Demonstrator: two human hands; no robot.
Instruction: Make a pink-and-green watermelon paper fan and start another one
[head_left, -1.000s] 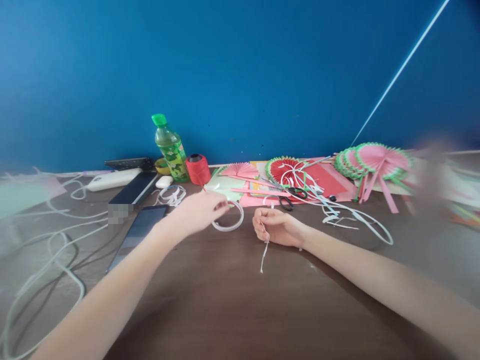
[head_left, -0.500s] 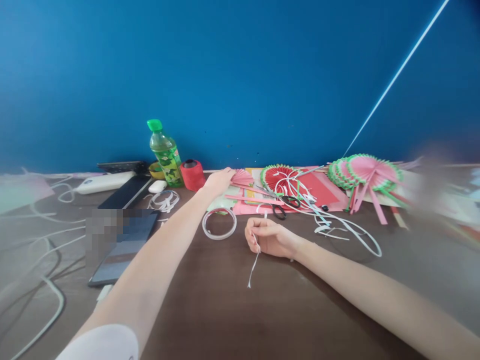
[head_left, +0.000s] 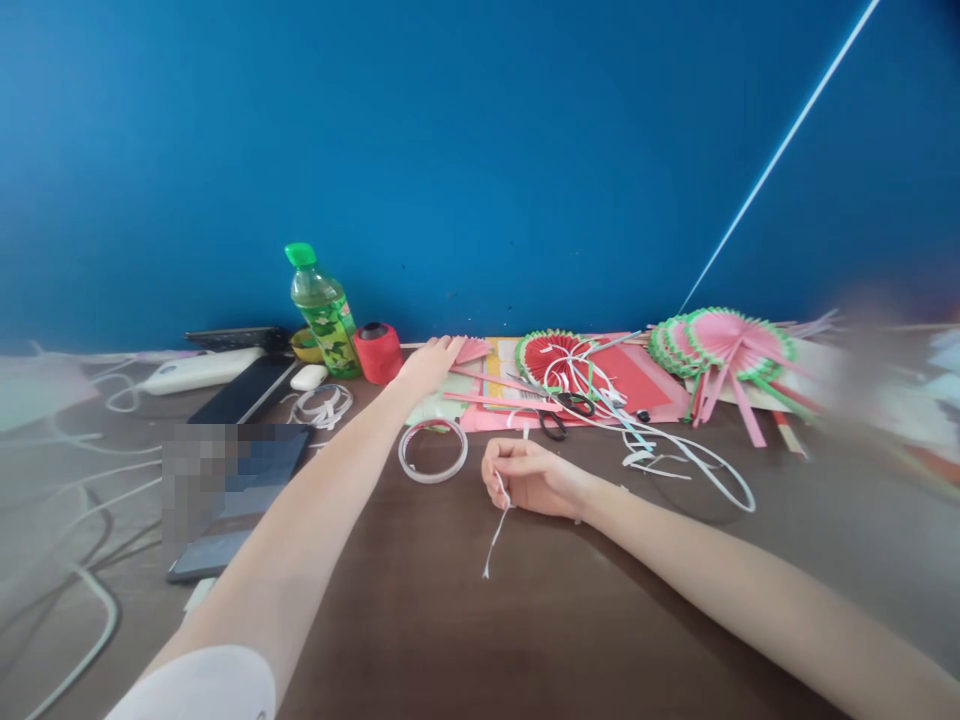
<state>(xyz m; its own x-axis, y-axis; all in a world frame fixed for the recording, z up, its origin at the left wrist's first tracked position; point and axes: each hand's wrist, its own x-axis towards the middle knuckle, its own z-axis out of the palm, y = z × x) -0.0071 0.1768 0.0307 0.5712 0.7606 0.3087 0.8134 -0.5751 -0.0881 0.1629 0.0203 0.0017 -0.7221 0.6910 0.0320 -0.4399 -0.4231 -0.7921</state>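
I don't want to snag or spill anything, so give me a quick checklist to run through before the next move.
1. String secured: ok; the right hand pinches it, with one end hanging free.
2. Left hand gripping the pink fan: cannot tell; the hand is at the fan, but its fingertips are unclear.
3. Tape roll out of both hands: ok; it lies flat on the desk.
4. Scissors well away from the white strips: not ok; strips crowd the handles.
5. Bottle capped: ok; the green cap is on.
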